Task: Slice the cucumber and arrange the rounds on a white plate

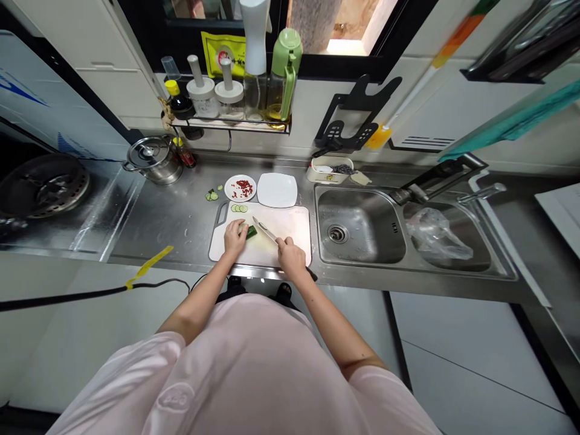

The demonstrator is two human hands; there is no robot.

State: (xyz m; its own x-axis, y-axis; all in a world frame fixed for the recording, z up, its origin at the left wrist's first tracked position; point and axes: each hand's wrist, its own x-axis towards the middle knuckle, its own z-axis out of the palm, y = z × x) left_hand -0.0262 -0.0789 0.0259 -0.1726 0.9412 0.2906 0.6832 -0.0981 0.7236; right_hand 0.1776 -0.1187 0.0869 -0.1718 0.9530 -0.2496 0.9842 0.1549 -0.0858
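On the white cutting board (267,251) lies a short piece of cucumber (251,232), its dark green skin showing. My left hand (234,238) is closed on it with bent fingers, which hide part of the piece. A knife (264,228) is gripped by its handle in my right hand (291,258); the blade points up and left, just right of the cucumber. Several overlapping cucumber slices (239,208) rest at the board's upper left. Behind the board stand a plate of chopped red pieces (241,188) and a bare white square plate (277,190).
Cucumber scraps (211,195) lie on the steel counter left of the plates. A lidded pot (154,159) stands at the back left, under a rack (231,124) of seasoning jars and oil bottles. To the right, a double sink (362,225) holds a plastic bag (437,234).
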